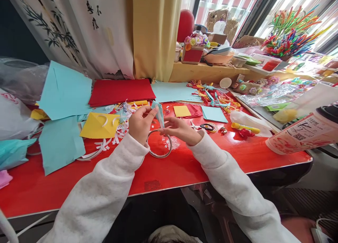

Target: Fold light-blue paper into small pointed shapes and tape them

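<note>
A folded piece of light-blue paper, narrow and pointed at its lower end, is held up above the red table. My left hand pinches its upper part between thumb and fingers. At the lower tip, my right hand has its fingers closed on the same paper. Just under both hands is a thin pale ring. Right of my right hand lie scissors with dark handles. A small stack of light-blue squares and a yellow square over red paper lie beyond.
Large red sheets and light-blue sheets lie at the back and left, with a yellow sheet and paper scraps. At right are a yellow glue stick or marker and a tilted pink cup. Craft items crowd the windowsill.
</note>
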Demonstrator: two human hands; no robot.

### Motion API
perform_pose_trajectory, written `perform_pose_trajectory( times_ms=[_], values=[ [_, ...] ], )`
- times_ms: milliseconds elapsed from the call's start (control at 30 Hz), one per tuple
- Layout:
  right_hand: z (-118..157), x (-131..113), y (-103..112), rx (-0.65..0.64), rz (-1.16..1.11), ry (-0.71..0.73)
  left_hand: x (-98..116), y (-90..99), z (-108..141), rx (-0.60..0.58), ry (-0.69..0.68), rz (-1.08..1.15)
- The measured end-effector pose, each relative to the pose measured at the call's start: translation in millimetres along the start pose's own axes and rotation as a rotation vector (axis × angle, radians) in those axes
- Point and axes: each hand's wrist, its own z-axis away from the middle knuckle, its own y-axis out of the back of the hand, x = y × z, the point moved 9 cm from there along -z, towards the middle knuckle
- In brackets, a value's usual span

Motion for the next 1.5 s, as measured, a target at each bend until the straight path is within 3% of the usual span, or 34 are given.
perform_pose_trajectory(
  times_ms=[100,167,333,633,833,1000,1133,1400,1500],
  values=[
    [0.5,8.2,-15.8,-0.162,0.042,-0.035,-7.4,4.6,-6.0,0.013,0.028,0.021],
    [1.2,7.7,-19.8,-0.201,0.062,-0.028,-13.5,6.6,-9.0,0.018,0.044,0.028],
    [0.6,4.1,-13.1,-0.139,0.085,-0.045,-20.5,13.1,-12.0,0.069,0.054,0.019],
    [4.9,4.8,-11.5,-0.097,0.113,-0.093,-4.1,36.9,-13.5,0.249,-0.074,-0.205],
    [9.5,-10.6,-1.1,0.075,0.043,-0.004,-32.7,19.9,-20.2,0.084,0.108,0.116],
    [13.2,-12.6,-3.4,0.115,0.075,0.005,-34.6,12.6,-21.0,0.033,0.137,0.229],
    [13.8,-12.2,-0.6,0.166,0.176,0.029,-29.4,14.5,-19.8,0.041,0.099,0.191],
    [15.7,-13.4,5.0,0.15,0.244,-0.013,-2.9,25.4,-14.0,0.144,-0.101,-0.187],
    [15.3,-13.2,8.0,0.164,0.282,-0.01,-2.4,25.4,-15.6,0.134,-0.094,-0.153]
  ],
)
